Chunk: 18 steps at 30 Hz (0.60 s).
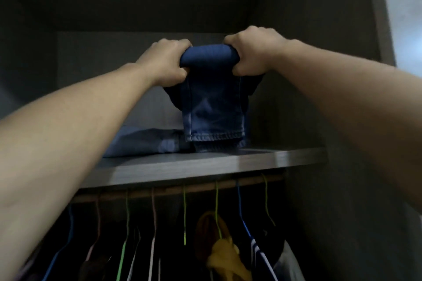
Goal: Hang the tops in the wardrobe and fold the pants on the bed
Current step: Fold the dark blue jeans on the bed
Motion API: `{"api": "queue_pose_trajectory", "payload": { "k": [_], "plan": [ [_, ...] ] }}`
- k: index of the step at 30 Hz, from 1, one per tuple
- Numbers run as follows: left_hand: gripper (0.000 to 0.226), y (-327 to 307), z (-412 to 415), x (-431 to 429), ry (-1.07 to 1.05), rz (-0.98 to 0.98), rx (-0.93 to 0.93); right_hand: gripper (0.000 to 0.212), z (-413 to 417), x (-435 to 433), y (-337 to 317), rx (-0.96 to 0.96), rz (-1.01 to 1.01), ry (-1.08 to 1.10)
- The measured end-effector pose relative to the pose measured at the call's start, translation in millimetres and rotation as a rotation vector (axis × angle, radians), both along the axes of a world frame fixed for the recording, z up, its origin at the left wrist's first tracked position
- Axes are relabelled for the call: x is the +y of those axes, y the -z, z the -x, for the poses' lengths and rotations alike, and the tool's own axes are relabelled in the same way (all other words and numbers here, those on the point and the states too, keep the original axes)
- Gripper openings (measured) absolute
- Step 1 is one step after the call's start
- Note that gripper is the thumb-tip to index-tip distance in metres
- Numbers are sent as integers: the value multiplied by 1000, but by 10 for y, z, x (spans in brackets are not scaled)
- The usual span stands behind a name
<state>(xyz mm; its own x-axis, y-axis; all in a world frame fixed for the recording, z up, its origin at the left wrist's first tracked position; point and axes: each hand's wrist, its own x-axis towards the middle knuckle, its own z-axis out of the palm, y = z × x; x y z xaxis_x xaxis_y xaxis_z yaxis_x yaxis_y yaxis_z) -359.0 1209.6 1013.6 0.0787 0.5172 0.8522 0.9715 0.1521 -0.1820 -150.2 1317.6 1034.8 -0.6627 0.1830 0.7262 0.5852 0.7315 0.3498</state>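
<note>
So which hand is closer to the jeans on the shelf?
Left. The left hand is above the shelf jeans; the right hand is farther right, past the held jeans.

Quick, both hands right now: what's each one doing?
Left hand: grips the left end of the folded jeans.
Right hand: grips the right end of the same jeans.
</note>
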Motion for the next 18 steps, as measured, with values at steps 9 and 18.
{"api": "queue_pose_trajectory", "payload": {
  "k": [9,18],
  "plan": [
    [65,105,485,1058,-17,-208,87,63,547,681,185,159,-247,176],
    [28,528,565,1315,102,615,-209,53,623,796,463,-338,518,407]
  ]
}}
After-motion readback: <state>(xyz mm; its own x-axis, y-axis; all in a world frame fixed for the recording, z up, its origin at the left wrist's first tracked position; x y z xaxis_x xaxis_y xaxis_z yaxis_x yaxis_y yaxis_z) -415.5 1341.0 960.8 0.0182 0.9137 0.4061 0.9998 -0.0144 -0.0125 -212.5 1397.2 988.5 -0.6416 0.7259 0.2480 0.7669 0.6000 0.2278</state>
